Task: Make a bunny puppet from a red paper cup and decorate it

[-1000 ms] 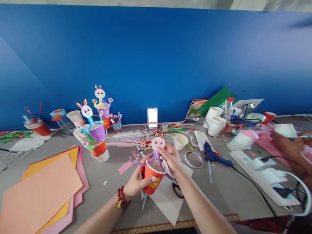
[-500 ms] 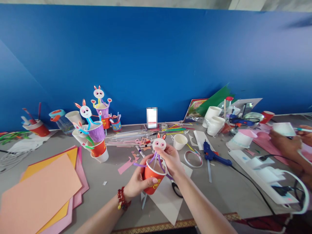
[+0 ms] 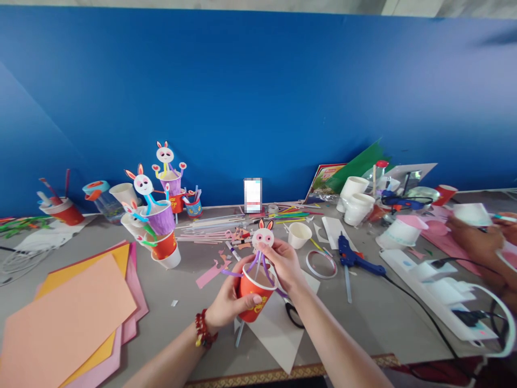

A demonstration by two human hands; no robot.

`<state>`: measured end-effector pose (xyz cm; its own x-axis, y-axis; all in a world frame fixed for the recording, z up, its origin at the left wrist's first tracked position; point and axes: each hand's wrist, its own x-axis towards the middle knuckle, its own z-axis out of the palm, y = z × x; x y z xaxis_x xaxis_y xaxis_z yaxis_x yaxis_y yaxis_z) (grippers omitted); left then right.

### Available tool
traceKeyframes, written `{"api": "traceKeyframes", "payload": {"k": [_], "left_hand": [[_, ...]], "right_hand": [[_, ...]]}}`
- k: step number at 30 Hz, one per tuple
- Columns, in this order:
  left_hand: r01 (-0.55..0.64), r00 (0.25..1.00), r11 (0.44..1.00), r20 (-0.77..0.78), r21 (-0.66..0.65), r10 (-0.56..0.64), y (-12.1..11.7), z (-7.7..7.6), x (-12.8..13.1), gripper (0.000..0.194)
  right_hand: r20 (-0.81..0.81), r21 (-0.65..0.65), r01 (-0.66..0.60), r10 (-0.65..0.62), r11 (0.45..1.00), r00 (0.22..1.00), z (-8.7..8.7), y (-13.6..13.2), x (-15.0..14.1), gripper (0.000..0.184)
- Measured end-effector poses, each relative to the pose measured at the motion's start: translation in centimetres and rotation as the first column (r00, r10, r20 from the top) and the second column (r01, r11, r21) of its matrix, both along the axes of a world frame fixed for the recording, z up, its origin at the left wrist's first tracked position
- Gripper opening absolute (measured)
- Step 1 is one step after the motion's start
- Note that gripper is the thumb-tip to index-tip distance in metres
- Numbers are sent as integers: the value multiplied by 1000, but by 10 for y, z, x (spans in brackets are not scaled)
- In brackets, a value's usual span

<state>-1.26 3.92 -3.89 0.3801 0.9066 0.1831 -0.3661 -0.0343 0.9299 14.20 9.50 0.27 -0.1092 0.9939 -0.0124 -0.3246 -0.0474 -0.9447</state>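
Note:
My left hand (image 3: 232, 299) wraps round a red paper cup (image 3: 258, 293) with yellow lettering, tilted a little over a white sheet of paper (image 3: 278, 347). Above the cup's rim stands a white paper rabbit head (image 3: 263, 237) with pink eyes and black-edged ears, on purple strips that run down into the cup. My right hand (image 3: 285, 264) pinches the lower part of this head between thumb and fingers. A clear stick (image 3: 239, 333) sticks out below the cup. Scissors (image 3: 294, 317) lie partly hidden beside my right forearm.
Stacked cups with rabbit figures (image 3: 159, 218) stand at the left, behind coloured paper sheets (image 3: 72, 312). A blue glue gun (image 3: 359, 258), a tape roll (image 3: 321, 264) and a white cup (image 3: 299, 235) lie to the right. Beyond the power strip (image 3: 436, 302), another person's hand (image 3: 476, 242) holds a white cup.
Both hands keep their hold on the cup and the rabbit head, which has shifted very slightly to the right. The view swayed a little and came back.

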Motion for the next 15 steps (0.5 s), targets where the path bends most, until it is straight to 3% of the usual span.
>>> {"api": "traceKeyframes", "payload": {"k": [15], "left_hand": [[-19, 1000, 1000, -17, -8, 18, 0, -1, 1, 92]], "right_hand": [[29, 21, 19, -19, 1000, 999, 1, -1, 0, 35]]}}
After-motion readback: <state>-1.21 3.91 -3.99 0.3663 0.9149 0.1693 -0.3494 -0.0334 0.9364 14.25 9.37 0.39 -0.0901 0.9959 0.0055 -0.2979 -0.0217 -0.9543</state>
